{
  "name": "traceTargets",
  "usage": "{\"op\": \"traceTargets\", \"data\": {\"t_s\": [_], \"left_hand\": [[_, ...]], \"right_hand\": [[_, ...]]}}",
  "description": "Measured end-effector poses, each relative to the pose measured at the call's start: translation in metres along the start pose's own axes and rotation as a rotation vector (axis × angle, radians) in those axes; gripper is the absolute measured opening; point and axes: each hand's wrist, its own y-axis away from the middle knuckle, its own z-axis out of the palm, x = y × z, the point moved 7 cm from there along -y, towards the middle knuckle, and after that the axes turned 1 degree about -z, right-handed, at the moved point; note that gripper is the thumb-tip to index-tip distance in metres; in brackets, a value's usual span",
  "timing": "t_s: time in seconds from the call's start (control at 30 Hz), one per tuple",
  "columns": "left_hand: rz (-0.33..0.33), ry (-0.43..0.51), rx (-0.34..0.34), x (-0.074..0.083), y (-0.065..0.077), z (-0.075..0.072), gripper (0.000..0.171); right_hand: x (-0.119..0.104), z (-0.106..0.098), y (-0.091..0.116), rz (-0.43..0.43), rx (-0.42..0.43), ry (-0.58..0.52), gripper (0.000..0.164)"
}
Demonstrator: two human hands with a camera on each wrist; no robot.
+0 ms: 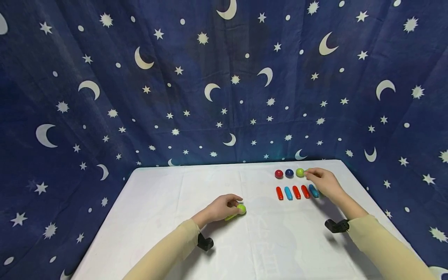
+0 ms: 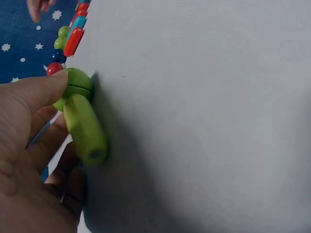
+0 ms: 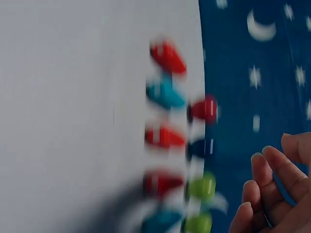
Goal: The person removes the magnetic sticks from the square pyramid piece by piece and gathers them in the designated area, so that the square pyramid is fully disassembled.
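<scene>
In the head view my left hand [image 1: 222, 207] pinches a light green ball [image 1: 242, 209] low over the white table. A yellow-green rounded rod [image 2: 87, 131] meets that ball [image 2: 79, 82] in the left wrist view; whether they are joined I cannot tell. My right hand [image 1: 326, 183] is at the back right, fingertips beside the end of a row of balls: a red ball [image 1: 279, 174], a dark blue ball [image 1: 289, 173], a green ball [image 1: 300, 172] and a second green ball [image 3: 198, 223], mostly covered in the head view. The right wrist view, blurred, shows its fingers loosely bent with nothing between them.
In front of the balls lies a row of rods: a red rod [image 1: 279, 193], a light blue rod [image 1: 288, 193], two more red ones and a darker blue rod [image 1: 313, 191] under the right hand. A dark blue star-and-moon cloth [image 1: 241, 89] hangs behind the table [image 1: 168, 194].
</scene>
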Motion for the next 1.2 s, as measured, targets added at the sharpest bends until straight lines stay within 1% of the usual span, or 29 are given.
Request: {"op": "traceTargets", "data": {"t_s": [0.13,0.23,0.3,0.37,0.47,0.6,0.7,0.8,1.07,1.2], "left_hand": [[0.037,-0.003,-0.003,0.002,0.003,0.002,0.046],[0.041,-0.015,-0.004,0.001,0.006,0.000,0.049],[0.036,-0.022,-0.002,-0.002,0.009,-0.003,0.050],[0.028,-0.031,0.001,-0.005,0.012,-0.006,0.049],[0.018,-0.038,0.006,-0.011,0.015,-0.010,0.047],[0.014,-0.045,0.003,-0.016,0.016,-0.013,0.044],[0.015,-0.056,-0.003,-0.016,0.017,-0.013,0.043],[0.007,-0.061,-0.009,-0.016,0.016,-0.012,0.041],[-0.002,-0.058,-0.012,-0.016,0.015,-0.011,0.037],[-0.004,-0.047,-0.018,-0.016,0.014,-0.011,0.030]], "right_hand": [[-0.036,0.040,0.007,-0.106,-0.117,0.002,0.044],[-0.058,0.072,0.013,-0.193,-0.215,-0.013,0.037],[-0.069,0.095,0.019,-0.232,-0.280,-0.030,0.034],[-0.077,0.117,0.024,-0.266,-0.350,-0.031,0.033],[-0.087,0.146,0.032,-0.294,-0.450,-0.045,0.035],[-0.096,0.174,0.039,-0.329,-0.536,-0.066,0.039],[-0.100,0.188,0.041,-0.341,-0.567,-0.075,0.041],[-0.100,0.195,0.041,-0.339,-0.577,-0.082,0.041],[-0.097,0.200,0.040,-0.325,-0.579,-0.093,0.038],[-0.100,0.200,0.042,-0.318,-0.595,-0.123,0.037]]}}
